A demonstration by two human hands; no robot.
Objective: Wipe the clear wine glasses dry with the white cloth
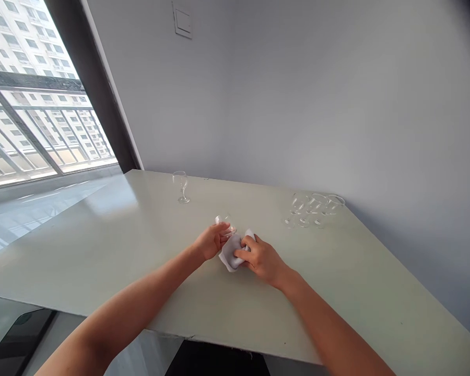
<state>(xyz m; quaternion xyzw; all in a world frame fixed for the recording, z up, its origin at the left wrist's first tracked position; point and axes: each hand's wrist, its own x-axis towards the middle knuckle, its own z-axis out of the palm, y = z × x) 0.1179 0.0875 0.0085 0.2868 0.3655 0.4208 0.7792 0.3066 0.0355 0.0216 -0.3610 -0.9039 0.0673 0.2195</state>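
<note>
Near the middle of the pale table [172,292], my left hand [212,241] is closed on a clear stemmed glass [224,219], which is tilted with its bowl pointing away from me. My right hand [260,257] grips a white cloth [231,253] just right of the left hand. The cloth lies against the near end of the glass and hides its base. Both hands are just above the tabletop.
One clear glass [180,184] stands upright at the back left. Three similar glasses [301,201] stand close together at the back right. Walls [317,94] rise behind the table, and a window with a railing [43,130] is at the left.
</note>
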